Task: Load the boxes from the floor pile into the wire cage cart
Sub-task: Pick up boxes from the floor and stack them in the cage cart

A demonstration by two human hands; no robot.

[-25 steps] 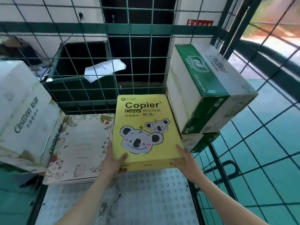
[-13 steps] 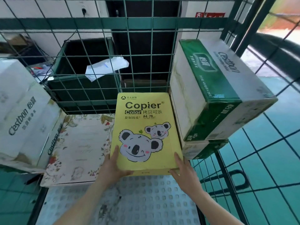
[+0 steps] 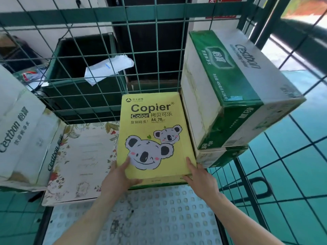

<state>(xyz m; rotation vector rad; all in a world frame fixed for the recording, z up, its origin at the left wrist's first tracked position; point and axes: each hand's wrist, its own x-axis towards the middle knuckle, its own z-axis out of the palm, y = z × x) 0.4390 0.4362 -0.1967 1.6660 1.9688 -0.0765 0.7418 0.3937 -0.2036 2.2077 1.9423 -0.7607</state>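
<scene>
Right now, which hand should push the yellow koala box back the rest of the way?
Probably the right hand. It sits at the near right corner of the yellow Copier box, beside the green box stack, so it can steer along it. The left hand grips the near left corner by the floral box.

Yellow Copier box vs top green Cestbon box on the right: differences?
The yellow Copier box lies flat and low with both hands on its near edge; the green Cestbon box is bulkier, untouched, and stacked on another carton. Yellow has koalas; green has white panels. Both are inside the cart.
</scene>
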